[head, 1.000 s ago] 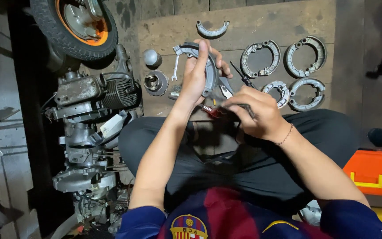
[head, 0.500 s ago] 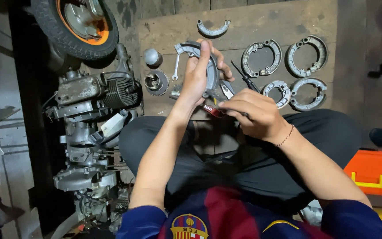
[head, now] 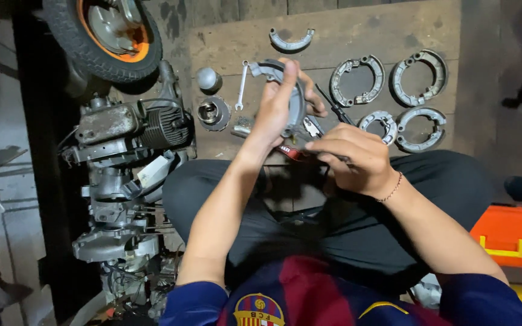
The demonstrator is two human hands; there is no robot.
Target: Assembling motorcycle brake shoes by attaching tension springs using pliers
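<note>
My left hand grips the curved brake shoe upright (fingers wrapped); right hand, at four o'clock, pinches red-handled pliers.

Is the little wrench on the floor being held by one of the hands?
No, the small wrench lies alone on the wooden board, while the left hand grips a curved brake shoe.

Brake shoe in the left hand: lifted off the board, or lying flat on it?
Lifted. The left hand holds the brake shoe upright above the wooden board; other shoes lie flat.
</note>
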